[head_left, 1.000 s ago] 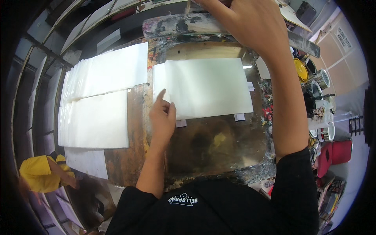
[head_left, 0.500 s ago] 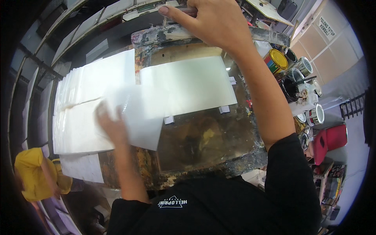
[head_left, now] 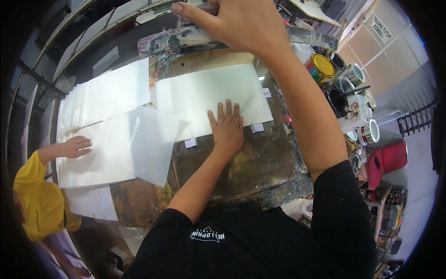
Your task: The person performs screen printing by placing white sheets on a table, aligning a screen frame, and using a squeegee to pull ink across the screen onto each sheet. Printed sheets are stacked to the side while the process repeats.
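My left hand (head_left: 227, 130) lies flat with fingers spread on the front edge of a pale, blank sheet (head_left: 200, 93). That sheet rests on a brown, stained work board, with small white tabs (head_left: 191, 142) along its edge. High at the top of the view, my right hand (head_left: 246, 23) is closed, its thumb stretched left along a dark bar-like thing mostly cut off by the picture edge. Beneath it runs a paint-stained wooden beam (head_left: 186, 42). Left of the pale sheet, a translucent sheet with white print (head_left: 155, 149) lies askew over a stack of white sheets (head_left: 116, 90).
At the left, a co-worker in a yellow shirt (head_left: 37, 195) rests a hand (head_left: 74, 148) on the stack. Paint cans (head_left: 323, 67) crowd the right side, beside a red chair (head_left: 392, 160). Metal racks (head_left: 39, 76) stand at the far left.
My left hand has moved right from the stack onto the pale sheet. The printed translucent sheet now lies on the stack, and the co-worker's hand has come onto it. My right hand stays raised.
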A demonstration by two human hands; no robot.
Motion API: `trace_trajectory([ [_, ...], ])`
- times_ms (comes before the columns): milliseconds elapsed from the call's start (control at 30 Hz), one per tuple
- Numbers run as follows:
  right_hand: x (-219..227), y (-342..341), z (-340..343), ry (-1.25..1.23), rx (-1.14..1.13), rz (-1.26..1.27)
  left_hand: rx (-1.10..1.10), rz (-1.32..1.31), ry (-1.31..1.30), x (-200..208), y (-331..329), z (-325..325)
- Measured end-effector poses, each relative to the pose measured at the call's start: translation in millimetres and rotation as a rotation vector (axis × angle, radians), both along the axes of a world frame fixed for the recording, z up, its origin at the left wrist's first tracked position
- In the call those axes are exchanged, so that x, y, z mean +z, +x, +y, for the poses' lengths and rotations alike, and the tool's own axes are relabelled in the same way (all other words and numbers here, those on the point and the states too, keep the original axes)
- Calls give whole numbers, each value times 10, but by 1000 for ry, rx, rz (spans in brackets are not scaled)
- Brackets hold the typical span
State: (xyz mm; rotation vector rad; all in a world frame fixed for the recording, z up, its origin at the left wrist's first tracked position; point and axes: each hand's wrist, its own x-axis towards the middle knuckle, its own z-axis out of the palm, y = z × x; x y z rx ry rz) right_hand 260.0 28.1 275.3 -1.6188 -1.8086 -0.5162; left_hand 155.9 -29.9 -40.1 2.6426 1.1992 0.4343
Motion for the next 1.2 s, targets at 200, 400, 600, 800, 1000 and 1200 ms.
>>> trace_trajectory([
  [200, 59, 103, 92, 33, 8, -81, -8, -266, -466, 496, -103, 267],
  [400, 175, 78, 18, -80, 77, 53, -52, -162, -305, 222, -154, 238],
  [600, 126, 47, 50, -43, -48, -71, -64, -213, -283, 154, -149, 209],
  [800, -18, 43, 69, -16, 12, -4, 123, -485, -187, 289, -253, 555],
  [1000, 31, 34, 79, -31, 20, -11, -157, 104, 34, 337, 33, 243],
  [1200, 105, 57, 108, -81, 3, -66, -159, 73, -12, 208, 11, -10],
])
